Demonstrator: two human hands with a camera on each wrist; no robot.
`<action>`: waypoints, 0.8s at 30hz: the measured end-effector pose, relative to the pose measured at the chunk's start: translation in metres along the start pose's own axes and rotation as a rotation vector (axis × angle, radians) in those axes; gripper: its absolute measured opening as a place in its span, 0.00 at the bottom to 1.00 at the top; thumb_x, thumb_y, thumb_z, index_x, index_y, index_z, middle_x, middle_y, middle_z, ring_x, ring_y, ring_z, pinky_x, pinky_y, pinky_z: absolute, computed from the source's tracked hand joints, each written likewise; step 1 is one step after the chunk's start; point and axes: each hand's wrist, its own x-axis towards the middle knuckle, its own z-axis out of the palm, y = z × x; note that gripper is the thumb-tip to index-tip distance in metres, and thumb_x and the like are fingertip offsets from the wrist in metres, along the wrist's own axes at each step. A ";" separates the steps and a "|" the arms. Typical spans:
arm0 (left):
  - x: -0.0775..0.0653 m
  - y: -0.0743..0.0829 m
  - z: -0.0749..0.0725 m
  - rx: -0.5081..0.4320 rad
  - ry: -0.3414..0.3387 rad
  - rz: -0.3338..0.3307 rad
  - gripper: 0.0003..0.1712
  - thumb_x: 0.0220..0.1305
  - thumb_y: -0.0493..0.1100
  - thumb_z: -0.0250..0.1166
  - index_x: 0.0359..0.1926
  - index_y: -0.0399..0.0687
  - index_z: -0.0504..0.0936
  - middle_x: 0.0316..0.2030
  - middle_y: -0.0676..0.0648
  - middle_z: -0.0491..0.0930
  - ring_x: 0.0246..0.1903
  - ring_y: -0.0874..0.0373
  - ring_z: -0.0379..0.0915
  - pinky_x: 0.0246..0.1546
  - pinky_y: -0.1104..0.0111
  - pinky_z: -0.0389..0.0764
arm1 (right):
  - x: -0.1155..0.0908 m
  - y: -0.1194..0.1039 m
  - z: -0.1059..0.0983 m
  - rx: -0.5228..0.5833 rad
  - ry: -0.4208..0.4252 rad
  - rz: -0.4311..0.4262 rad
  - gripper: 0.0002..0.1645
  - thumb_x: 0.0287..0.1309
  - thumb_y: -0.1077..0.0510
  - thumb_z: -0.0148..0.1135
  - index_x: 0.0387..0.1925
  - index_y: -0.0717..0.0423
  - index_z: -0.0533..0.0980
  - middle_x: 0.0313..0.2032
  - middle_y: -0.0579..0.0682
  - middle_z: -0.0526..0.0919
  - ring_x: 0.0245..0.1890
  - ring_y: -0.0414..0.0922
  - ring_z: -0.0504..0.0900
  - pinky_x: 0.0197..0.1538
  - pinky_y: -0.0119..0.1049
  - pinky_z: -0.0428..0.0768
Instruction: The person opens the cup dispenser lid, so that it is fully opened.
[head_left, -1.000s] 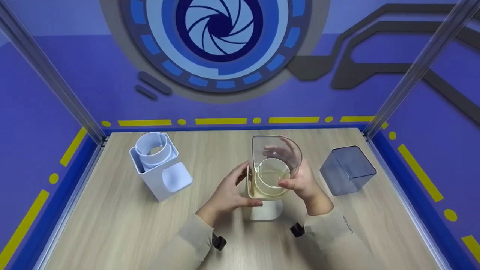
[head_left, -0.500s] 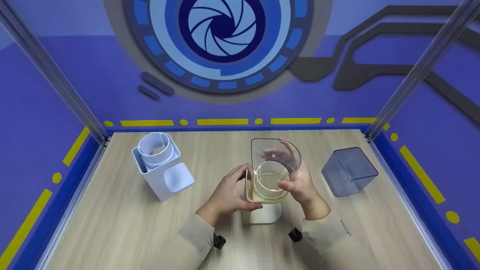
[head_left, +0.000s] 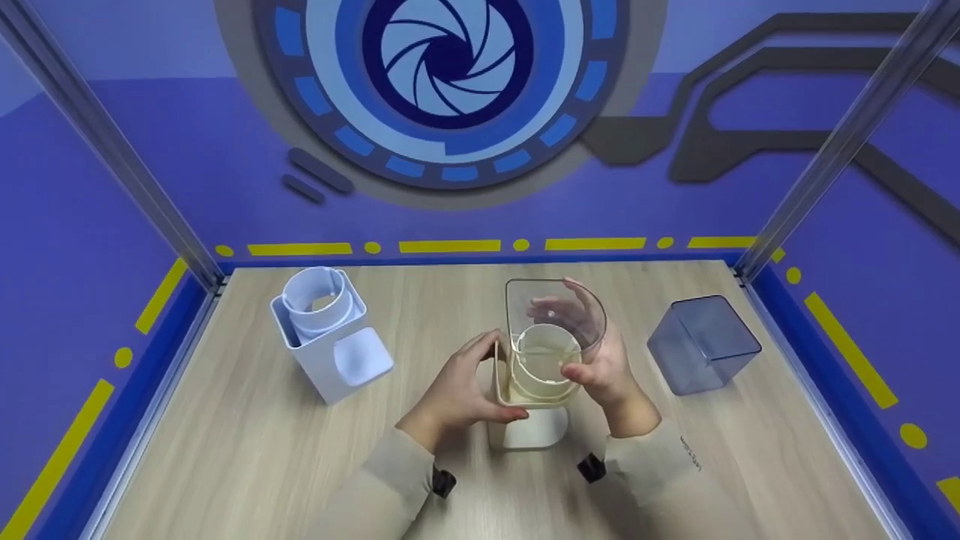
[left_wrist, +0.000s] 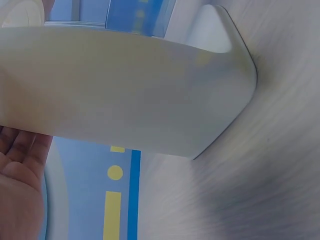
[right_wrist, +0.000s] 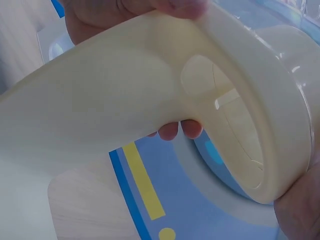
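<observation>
A cream plastic holder (right_wrist: 100, 100) with a round ring (head_left: 546, 390) at its top is in the middle of the head view. My left hand (head_left: 465, 386) grips its upper body, thumb across the near side and fingers behind. The foot (left_wrist: 220, 80) of the holder is at the wooden tabletop. My right hand (head_left: 611, 367) holds a clear, smoke-tinted cover (head_left: 529, 300) with one rounded side, thumb in front and fingers seen through the wall. The cover's lower part overlaps the ring, and its bottom edge meets the holder's top; the join is partly hidden.
A pale blue holder (head_left: 311, 364) of the same shape stands on the left of the wooden table (head_left: 420, 300). A dark translucent box (head_left: 705, 345) stands on the right. Metal posts (head_left: 840, 127) and blue walls (head_left: 75, 187) bound the sides and back.
The head view has shifted slightly. The holder and cover, held together in both hands, have come slightly toward the body; both grips look the same.
</observation>
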 end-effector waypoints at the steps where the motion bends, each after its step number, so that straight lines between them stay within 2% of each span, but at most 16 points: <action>1: 0.000 0.000 0.000 0.004 -0.001 -0.006 0.55 0.39 0.58 0.97 0.69 0.62 0.78 0.59 0.59 0.83 0.66 0.60 0.81 0.78 0.54 0.83 | 0.000 0.001 0.000 0.004 -0.001 -0.004 0.61 0.57 0.42 0.89 0.85 0.44 0.65 0.70 0.56 0.87 0.70 0.51 0.88 0.75 0.43 0.87; 8: -0.003 0.000 -0.002 0.011 -0.014 -0.026 0.60 0.41 0.55 0.97 0.75 0.55 0.77 0.63 0.56 0.84 0.70 0.57 0.80 0.81 0.51 0.80 | 0.002 -0.001 0.001 -0.009 0.013 0.020 0.63 0.55 0.38 0.90 0.85 0.43 0.66 0.69 0.54 0.88 0.68 0.50 0.89 0.72 0.41 0.89; 11: -0.002 0.000 -0.002 0.014 -0.020 -0.027 0.60 0.42 0.53 0.97 0.75 0.57 0.76 0.63 0.57 0.84 0.70 0.58 0.80 0.82 0.51 0.79 | 0.003 -0.003 0.001 -0.025 0.022 0.022 0.62 0.55 0.37 0.89 0.85 0.43 0.67 0.68 0.53 0.89 0.67 0.49 0.89 0.72 0.41 0.89; 18: 0.000 0.001 -0.002 -0.008 -0.024 -0.014 0.53 0.43 0.57 0.96 0.68 0.63 0.78 0.61 0.59 0.81 0.69 0.61 0.79 0.82 0.54 0.79 | 0.002 0.001 -0.001 0.000 0.002 -0.011 0.61 0.58 0.38 0.88 0.86 0.42 0.65 0.69 0.57 0.87 0.68 0.51 0.88 0.73 0.42 0.88; 24: -0.001 0.001 -0.003 0.004 -0.024 0.000 0.50 0.43 0.59 0.95 0.65 0.65 0.77 0.60 0.60 0.81 0.68 0.62 0.79 0.81 0.53 0.80 | 0.003 -0.001 -0.001 -0.015 0.014 0.024 0.63 0.56 0.35 0.88 0.85 0.43 0.66 0.69 0.53 0.88 0.68 0.49 0.89 0.73 0.42 0.88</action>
